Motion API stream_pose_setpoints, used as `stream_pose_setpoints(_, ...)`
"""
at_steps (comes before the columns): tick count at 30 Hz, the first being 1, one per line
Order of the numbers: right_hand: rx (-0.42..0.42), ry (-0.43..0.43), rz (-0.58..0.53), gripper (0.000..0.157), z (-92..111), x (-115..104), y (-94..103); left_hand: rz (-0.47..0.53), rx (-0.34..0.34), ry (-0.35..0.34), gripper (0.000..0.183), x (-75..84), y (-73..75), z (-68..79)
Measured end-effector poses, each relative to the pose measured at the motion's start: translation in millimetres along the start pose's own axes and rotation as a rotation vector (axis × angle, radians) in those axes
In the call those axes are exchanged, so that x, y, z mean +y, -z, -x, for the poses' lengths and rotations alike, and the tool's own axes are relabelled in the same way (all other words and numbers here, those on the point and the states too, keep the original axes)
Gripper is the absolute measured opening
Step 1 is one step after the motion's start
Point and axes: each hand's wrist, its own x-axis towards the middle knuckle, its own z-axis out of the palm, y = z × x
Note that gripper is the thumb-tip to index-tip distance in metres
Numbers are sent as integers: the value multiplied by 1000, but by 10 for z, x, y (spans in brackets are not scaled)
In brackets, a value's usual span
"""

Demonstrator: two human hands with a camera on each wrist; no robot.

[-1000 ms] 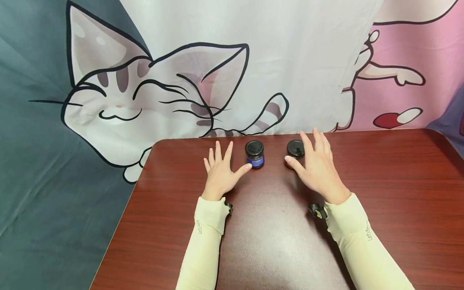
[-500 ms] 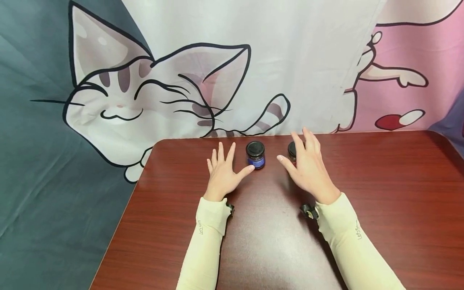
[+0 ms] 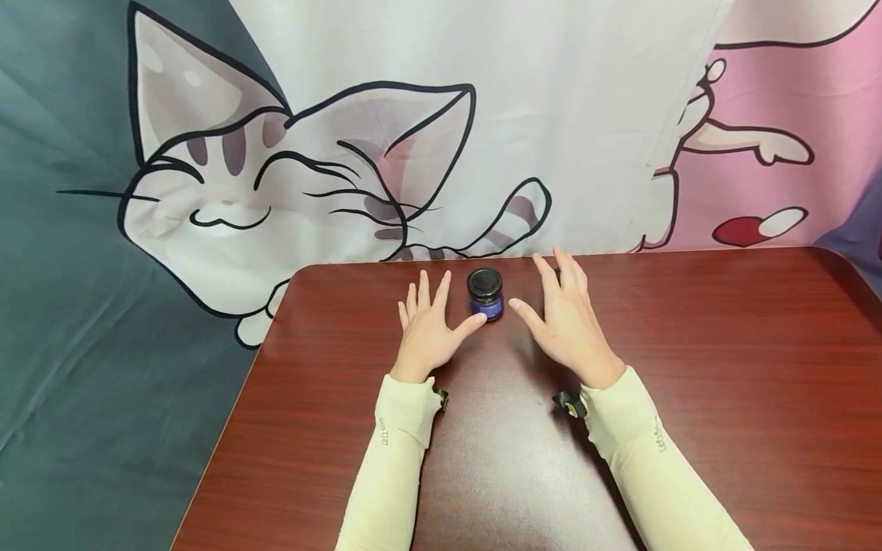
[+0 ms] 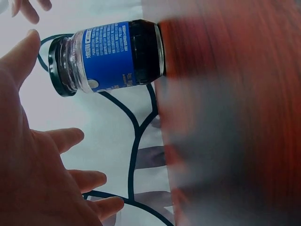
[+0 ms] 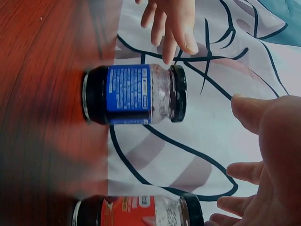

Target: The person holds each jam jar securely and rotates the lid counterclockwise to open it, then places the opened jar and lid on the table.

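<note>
A glass jar with a blue label and black lid point(image 3: 485, 285) stands upright near the table's back edge, between the two hands. My left hand point(image 3: 429, 333) is just left of it, fingers spread, with the thumb overlapping the label's lower edge in the head view. To its right, my right hand point(image 3: 568, 333) has straight, spread fingers and a thumb pointing at the jar across a small gap. A second black-lidded jar with a red label point(image 5: 127, 211) shows in the right wrist view; in the head view the right hand hides nearly all of it. Neither hand holds anything.
The reddish-brown wooden table point(image 3: 744, 398) ends at the back against a curtain point(image 3: 592, 130) printed with cartoon cats. Each wrist carries a small dark camera, as on the right wrist camera point(image 3: 570, 404).
My right hand has moved left, away from beside the red-label jar to in front of it and nearer the blue-label jar. The left hand has shifted slightly right. Both jars stay put.
</note>
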Motion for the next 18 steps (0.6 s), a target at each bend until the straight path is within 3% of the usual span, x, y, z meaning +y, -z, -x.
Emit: stream_pose_setpoints(18, -29, -3, -15, 70, -82, -94, -180, 41, 7, -23, 94, 11, -55, -6)
